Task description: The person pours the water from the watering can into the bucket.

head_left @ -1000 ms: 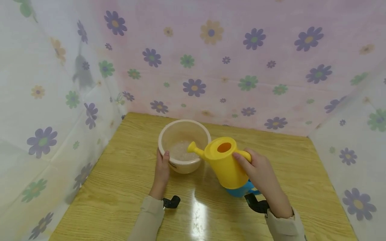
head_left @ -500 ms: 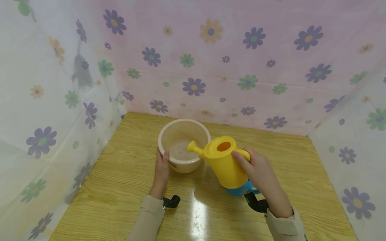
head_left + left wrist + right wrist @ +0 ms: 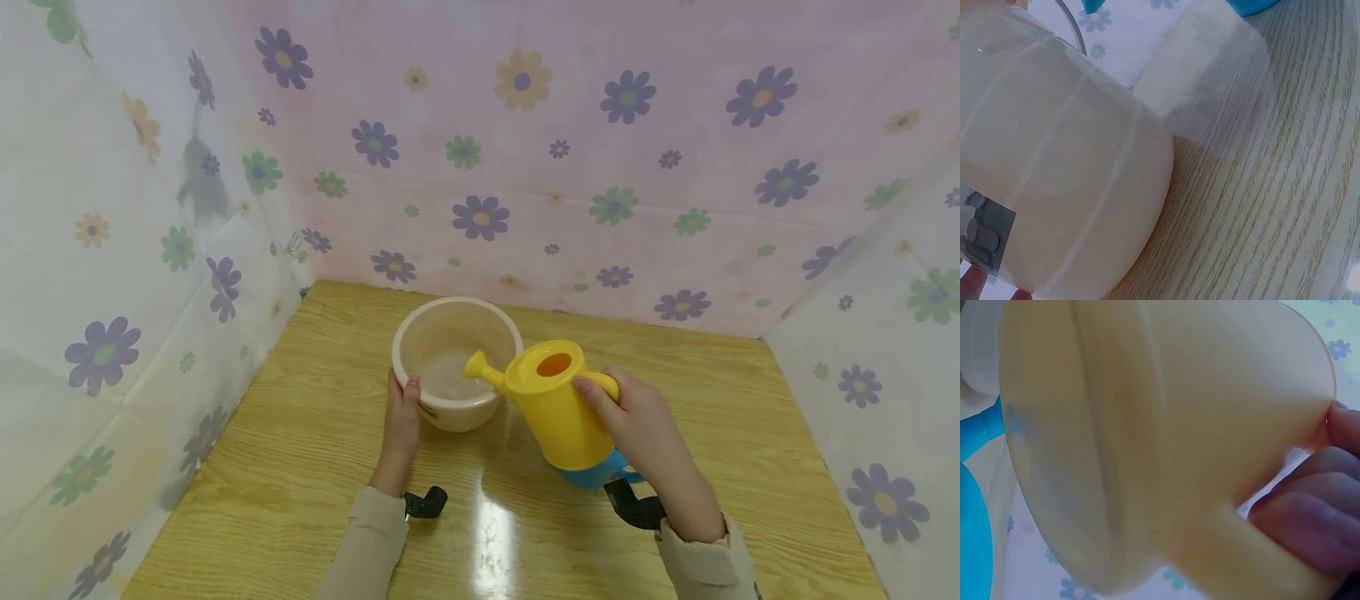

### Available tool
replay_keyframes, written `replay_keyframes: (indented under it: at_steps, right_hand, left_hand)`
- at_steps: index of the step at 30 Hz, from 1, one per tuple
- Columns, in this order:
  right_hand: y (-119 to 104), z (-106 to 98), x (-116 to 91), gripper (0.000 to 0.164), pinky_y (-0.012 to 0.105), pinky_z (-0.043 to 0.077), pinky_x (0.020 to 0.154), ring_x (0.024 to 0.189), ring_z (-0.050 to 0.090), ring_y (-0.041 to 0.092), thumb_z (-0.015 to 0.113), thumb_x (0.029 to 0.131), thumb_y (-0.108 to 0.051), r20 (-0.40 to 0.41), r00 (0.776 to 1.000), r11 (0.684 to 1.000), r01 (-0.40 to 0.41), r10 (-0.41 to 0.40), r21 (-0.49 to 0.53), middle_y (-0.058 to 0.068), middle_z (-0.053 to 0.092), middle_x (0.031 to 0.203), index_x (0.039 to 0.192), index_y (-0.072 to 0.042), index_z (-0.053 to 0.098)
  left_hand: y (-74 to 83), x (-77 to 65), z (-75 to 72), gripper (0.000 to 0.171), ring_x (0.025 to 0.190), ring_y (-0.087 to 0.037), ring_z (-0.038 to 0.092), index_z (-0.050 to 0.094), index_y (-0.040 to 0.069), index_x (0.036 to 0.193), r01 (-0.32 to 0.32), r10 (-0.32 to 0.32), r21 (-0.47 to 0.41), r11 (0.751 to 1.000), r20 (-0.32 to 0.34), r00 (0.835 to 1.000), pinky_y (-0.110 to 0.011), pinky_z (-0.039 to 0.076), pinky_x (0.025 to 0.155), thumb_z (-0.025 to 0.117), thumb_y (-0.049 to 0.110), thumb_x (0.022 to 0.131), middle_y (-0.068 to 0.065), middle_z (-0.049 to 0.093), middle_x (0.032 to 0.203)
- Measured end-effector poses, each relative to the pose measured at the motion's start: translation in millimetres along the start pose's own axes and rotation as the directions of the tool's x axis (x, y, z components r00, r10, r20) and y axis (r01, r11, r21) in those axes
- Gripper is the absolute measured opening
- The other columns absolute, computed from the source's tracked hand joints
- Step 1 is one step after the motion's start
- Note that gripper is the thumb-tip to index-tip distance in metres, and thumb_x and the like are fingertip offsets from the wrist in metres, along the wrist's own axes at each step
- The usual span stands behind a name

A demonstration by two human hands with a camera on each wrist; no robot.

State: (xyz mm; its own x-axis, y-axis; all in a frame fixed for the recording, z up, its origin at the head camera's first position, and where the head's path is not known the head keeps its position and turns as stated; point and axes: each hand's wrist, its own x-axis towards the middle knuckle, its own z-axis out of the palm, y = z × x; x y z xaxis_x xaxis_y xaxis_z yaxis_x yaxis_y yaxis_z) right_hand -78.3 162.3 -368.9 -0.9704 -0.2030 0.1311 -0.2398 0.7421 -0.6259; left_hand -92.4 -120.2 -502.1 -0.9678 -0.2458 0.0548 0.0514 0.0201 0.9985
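Note:
My left hand (image 3: 402, 423) grips the near left side of a cream plastic tub (image 3: 461, 417), thumb at the rim and fingers against the outer wall. A shimmer like shallow water shows on the tub's floor. In the left wrist view, fingertips (image 3: 971, 282) appear beside a dark printed label (image 3: 990, 236) on the tub. My right hand (image 3: 637, 421) holds a yellow toy watering can (image 3: 564, 429) by its handle. The can is raised and tilted left, its spout overlapping the tub's opening. Its large yellow body fills the right wrist view.
Partly hidden under the can, a blue plastic object (image 3: 596, 475) with a loop handle stands on the wood-grain table (image 3: 300, 467). Flowered cloth (image 3: 555, 225) hangs behind and on both sides. A black camera mount (image 3: 426, 503) sits at each wrist.
The shimmer inside the tub looks calmer than a second ago. Both hands, the tub and the watering can stay in nearly the same places, with only a slight shift of the whole view.

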Motion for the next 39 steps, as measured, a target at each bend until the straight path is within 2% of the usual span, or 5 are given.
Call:
replay_keyframes:
  at_steps: [7,12,15,22,39]
  right_hand:
    - [-3.1,-1.3,1.4,0.039,0.025,0.035,0.049,0.052,0.043,0.016,0.046,0.092,-0.046,0.028,1.0,1.0,-0.012,0.013,-0.003,0.002,0.04,0.059,0.077,-0.01,0.049]
    - [-4.0,-2.5,3.4,0.04,0.025,0.034,0.049,0.051,0.042,0.016,0.046,0.093,-0.045,0.037,0.999,1.0,0.0,0.001,-0.008,0.002,0.037,0.059,0.076,-0.01,0.047]
    - [-4.4,-2.8,4.4,0.039,0.025,0.034,0.049,0.051,0.042,0.015,0.046,0.093,-0.045,0.038,0.999,1.0,0.007,-0.007,-0.01,0.002,0.037,0.058,0.076,-0.01,0.047]
    - [-6.8,-3.9,5.9,0.039,0.025,0.034,0.049,0.051,0.042,0.015,0.046,0.092,-0.046,0.044,0.999,1.0,0.011,-0.011,-0.013,0.002,0.037,0.058,0.076,-0.01,0.047]
    - [-11.3,-6.0,7.9,0.043,0.025,0.035,0.048,0.05,0.042,0.016,0.045,0.092,-0.049,0.076,0.997,1.0,0.0,0.001,-0.011,0.002,0.038,0.058,0.076,-0.01,0.045]
  left_hand:
    - [-25.0,7.4,-1.1,0.059,0.136,-0.031,0.024,0.011,0.021,0.148,-0.013,0.013,-0.008,1.0,-0.011,1.0,-0.045,0.017,0.111,0.036,0.032,0.096,-0.012,0.022,0.151]
    - [-29.7,8.2,-0.4,0.059,0.136,-0.03,0.025,0.011,0.023,0.148,-0.02,0.02,-0.006,1.0,-0.014,1.0,-0.045,0.019,0.11,0.037,0.034,0.096,-0.01,0.023,0.15]
    - [-25.0,7.7,-0.9,0.058,0.136,-0.031,0.025,0.012,0.02,0.148,-0.013,0.013,-0.022,1.0,-0.009,1.0,-0.044,0.019,0.111,0.037,0.031,0.096,-0.012,0.022,0.15]
    - [3.2,-1.2,0.6,0.06,0.135,-0.037,0.023,0.011,0.007,0.147,-0.021,0.021,0.004,1.0,-0.002,1.0,-0.048,0.018,0.11,0.036,0.025,0.095,-0.021,0.02,0.149]
    - [6.9,-2.8,0.6,0.06,0.136,-0.036,0.023,0.011,0.009,0.148,-0.007,0.007,0.001,1.0,-0.007,1.0,-0.045,0.018,0.111,0.035,0.026,0.096,-0.021,0.021,0.149]
